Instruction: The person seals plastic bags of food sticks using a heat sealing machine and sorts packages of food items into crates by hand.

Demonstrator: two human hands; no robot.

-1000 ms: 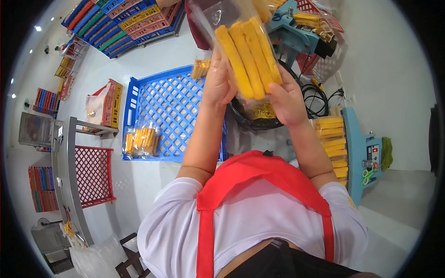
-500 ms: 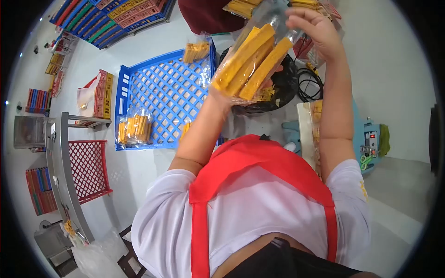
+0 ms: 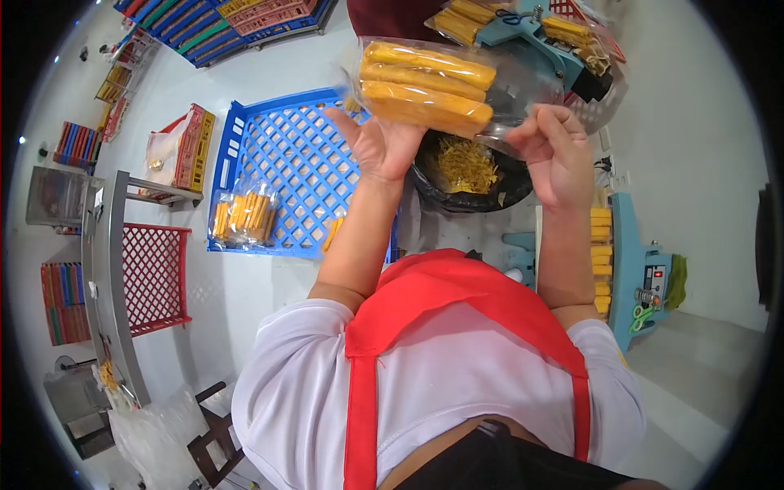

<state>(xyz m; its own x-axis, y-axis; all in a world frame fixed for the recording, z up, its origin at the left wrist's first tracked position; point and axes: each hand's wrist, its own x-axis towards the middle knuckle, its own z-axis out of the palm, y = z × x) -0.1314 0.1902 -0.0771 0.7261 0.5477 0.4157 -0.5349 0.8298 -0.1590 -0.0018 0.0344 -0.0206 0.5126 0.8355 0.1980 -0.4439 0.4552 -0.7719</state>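
A clear plastic bag of thick yellow sticks [image 3: 426,80] is held level in front of me, above the black-lined bin [image 3: 513,194]. My left hand [image 3: 380,147] supports the closed end from below. Its thumb sticks out to the side, and its other fingers are hidden behind the bag. At the right, my right hand [image 3: 557,155] pinches the bag's loose, see-through end between thumb and fingers. Yellow scraps [image 3: 464,166] lie inside the bin, under the bag.
A blue crate [image 3: 286,163] at the left carries several filled bags [image 3: 245,216]. To the right is a teal machine [image 3: 633,269] with green scissors [image 3: 643,317] beside yellow sticks [image 3: 600,255]. Another teal machine [image 3: 531,51] stands at the back. A red crate [image 3: 155,278] is farther left.
The bag has swung from a steep slant to nearly level. My right hand has come down to its loose end, and my left thumb now shows. The bin's scraps have come into clearer view.
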